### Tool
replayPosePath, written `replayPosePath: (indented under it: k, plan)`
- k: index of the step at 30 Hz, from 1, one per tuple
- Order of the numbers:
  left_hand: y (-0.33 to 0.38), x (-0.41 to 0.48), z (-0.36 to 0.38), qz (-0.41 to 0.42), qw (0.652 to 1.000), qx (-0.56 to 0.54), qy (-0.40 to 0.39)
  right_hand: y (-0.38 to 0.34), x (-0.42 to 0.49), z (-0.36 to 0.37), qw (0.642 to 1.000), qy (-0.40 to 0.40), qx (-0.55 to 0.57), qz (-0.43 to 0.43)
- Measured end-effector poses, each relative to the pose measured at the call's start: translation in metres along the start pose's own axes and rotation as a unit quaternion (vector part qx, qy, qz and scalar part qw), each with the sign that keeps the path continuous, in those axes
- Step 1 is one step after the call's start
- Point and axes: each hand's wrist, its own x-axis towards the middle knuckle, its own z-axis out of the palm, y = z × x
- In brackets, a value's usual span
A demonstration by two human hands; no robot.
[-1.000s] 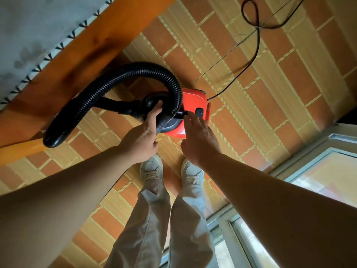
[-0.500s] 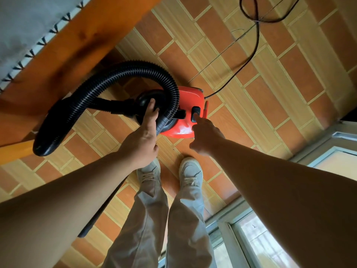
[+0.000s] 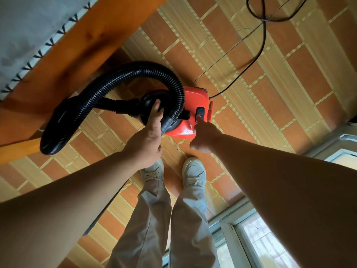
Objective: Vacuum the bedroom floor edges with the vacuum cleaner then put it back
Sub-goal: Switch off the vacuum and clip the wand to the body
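a floor of orange and tan patterned tiles is seen from above, with a wooden bed frame and grey bedding at ten o'clock and a window frame at five o'clock. the red vacuum cleaner is stood on the tiles near the middle of the view, just ahead of two pale shoes. a black ribbed hose is looped from its top over toward nine o'clock, and a black power cord is trailed off toward one o'clock. the left hand is laid over the black hose fitting on top of the body, fingers loosely spread and touching it, not clenched. the right hand is curled with its index finger extended, the tip pressed against the black switch on the red casing.
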Motion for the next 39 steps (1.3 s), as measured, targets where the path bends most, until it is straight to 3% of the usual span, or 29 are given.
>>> replayPosePath:
  k: [11, 16, 27, 31, 35, 39]
  plan:
    - [-0.001, 0.0, 0.001, -0.004, 1.0, 0.002, -0.004, 0.005, -0.004, -0.01, 0.999, 0.008, 0.033, -0.01]
    - [0.001, 0.0, 0.001, -0.014, 1.0, 0.012, 0.001, -0.001, -0.017, -0.008, 0.999, 0.011, -0.012, -0.037]
    - [0.001, 0.0, 0.002, -0.01, 1.0, 0.01, 0.01, -0.004, -0.028, 0.0, 0.998, 0.041, 0.042, -0.014]
    - [0.002, -0.002, 0.003, 0.002, 0.999, -0.003, 0.034, -0.014, -0.038, 0.001, 0.985, 0.092, 0.145, 0.003]
    - [0.005, 0.0, 0.006, -0.014, 0.997, -0.034, 0.067, -0.033, -0.052, -0.004, 0.906, 0.048, 0.42, 0.026]
    - [0.006, -0.001, 0.01, -0.025, 0.994, -0.047, 0.092, -0.05, -0.061, -0.008, 0.877, 0.028, 0.479, -0.021]
